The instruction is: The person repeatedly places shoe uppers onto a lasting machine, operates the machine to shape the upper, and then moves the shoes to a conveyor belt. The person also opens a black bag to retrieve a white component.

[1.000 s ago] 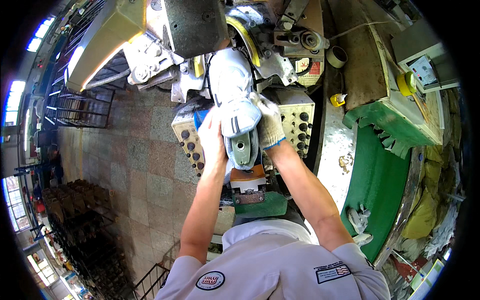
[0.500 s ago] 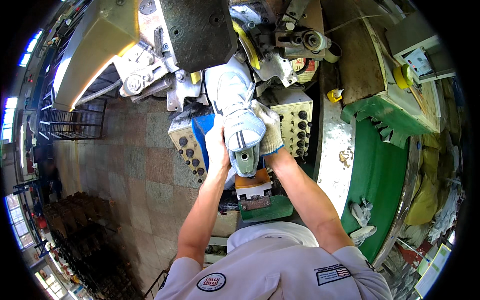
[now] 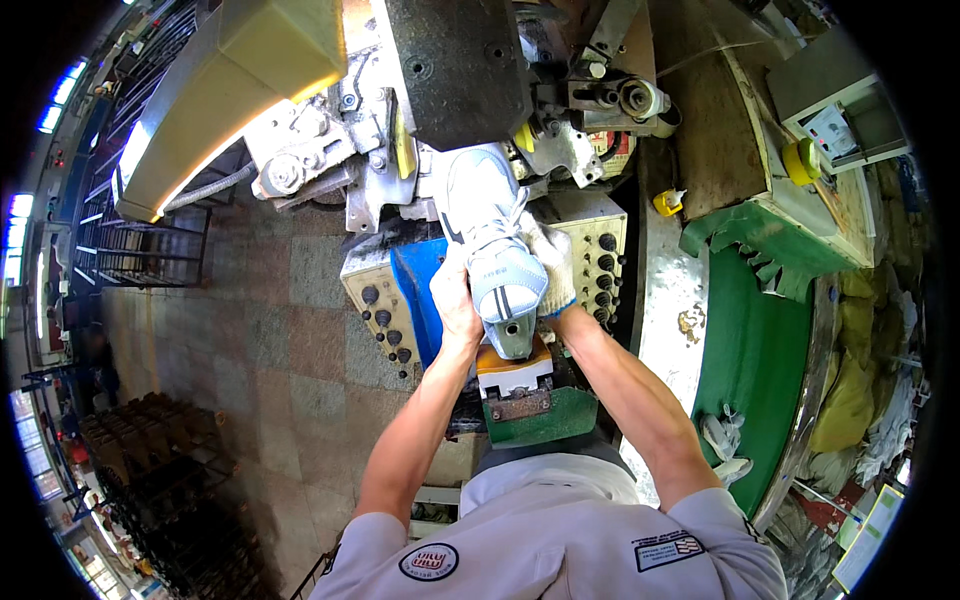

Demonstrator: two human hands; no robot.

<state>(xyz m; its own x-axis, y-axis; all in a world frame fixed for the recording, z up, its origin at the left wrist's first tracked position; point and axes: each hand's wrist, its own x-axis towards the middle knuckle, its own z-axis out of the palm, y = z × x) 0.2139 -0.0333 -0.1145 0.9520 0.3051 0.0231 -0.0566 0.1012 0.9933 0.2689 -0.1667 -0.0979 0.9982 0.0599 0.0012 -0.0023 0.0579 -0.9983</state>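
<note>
Bench strip (image 3: 752, 350), long, green-surfaced: two crumpled whitish pieces (image 3: 722, 434), glove or rag uncertain, near its lower end. Ledge (image 3: 672, 300), worn metal, alongside: one small yellow article (image 3: 668, 203) at upper part. Box (image 3: 790, 200), wooden: one yellow tape roll (image 3: 796, 163). Floor (image 3: 290, 330), mottled square tiles: one dark loaded rack (image 3: 160, 450), lower left; one wire-frame rack (image 3: 145, 238), upper left

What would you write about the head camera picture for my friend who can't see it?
A left hand and a gloved right hand hold a pale blue-and-white shoe, its toe pointing toward a big metal machine. A green surface lies to the right, and a tiled floor shows on the left.
</note>
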